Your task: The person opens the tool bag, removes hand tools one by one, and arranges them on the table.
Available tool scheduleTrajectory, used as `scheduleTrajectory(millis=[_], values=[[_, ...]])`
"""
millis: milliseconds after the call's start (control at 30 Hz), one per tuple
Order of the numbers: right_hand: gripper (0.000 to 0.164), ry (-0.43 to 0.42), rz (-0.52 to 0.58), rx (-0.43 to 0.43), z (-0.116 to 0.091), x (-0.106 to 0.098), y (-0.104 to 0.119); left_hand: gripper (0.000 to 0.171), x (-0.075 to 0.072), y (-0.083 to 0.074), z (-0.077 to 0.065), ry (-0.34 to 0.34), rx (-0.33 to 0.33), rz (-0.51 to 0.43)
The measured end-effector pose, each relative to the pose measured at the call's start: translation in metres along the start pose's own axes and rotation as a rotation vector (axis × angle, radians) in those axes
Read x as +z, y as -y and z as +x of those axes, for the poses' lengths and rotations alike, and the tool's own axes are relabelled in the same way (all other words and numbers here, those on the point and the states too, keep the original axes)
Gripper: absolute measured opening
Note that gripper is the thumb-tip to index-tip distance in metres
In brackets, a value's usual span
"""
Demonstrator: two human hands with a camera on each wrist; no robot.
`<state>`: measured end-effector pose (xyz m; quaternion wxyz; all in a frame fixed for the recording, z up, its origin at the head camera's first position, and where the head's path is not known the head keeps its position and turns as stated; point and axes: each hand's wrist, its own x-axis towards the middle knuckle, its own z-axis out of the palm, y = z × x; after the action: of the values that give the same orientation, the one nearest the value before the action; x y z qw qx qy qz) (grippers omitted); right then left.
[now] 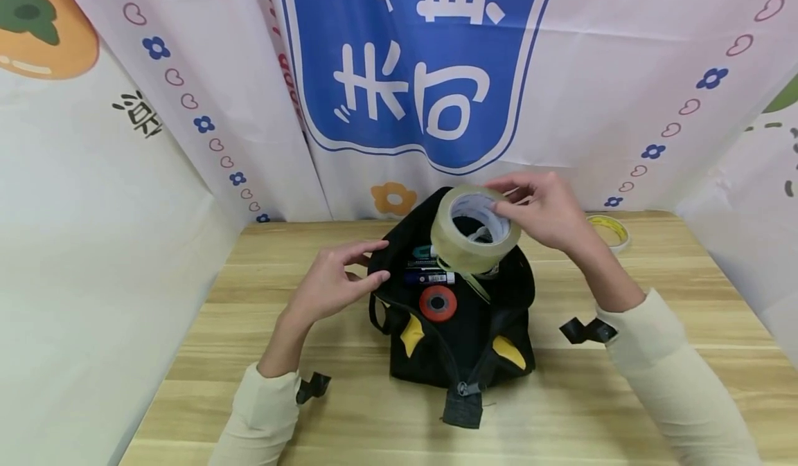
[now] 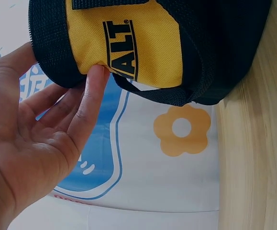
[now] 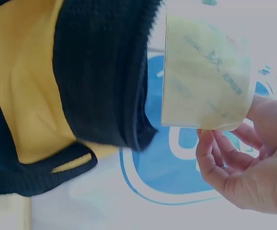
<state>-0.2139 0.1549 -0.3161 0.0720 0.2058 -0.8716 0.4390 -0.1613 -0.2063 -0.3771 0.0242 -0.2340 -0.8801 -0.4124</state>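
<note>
The black-and-yellow bag (image 1: pixel 420 368) stands on the bench (image 1: pixel 280 355) with its mouth agape. Within the bag, toward its near side, lies 1 red disc (image 1: pixel 427 305); just beyond it lie markers (image 1: pixel 430 279). At the bag's left rim, the left grip (image 1: pixel 330 282) pinches the fabric. Above the far right part of the bag's mouth is the clear tape roll (image 1: pixel 461 255), its axis roughly upright; contact with the rim cannot be told. The right grip (image 1: pixel 545 211), the nearer of the 2 to the roll, grasps its far right side, thumb at the core. Behind and right of the bag, 1 yellow-cored tape ring (image 1: pixel 614 225) lies on the bench.
</note>
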Motion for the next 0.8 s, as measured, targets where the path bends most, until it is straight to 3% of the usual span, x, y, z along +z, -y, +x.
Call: scheduleTrajectory(millis=[533, 800], values=[[0.031, -0.184, -0.029, 0.183, -0.012, -0.039, -0.036, 0.046, 0.001, 0.002, 0.001, -0.003, 0.003, -0.004], [0.032, -0.196, -0.056, 0.221, -0.015, -0.049, -0.062, 0.046, 0.001, 0.003, 0.001, -0.002, 0.005, -0.011]])
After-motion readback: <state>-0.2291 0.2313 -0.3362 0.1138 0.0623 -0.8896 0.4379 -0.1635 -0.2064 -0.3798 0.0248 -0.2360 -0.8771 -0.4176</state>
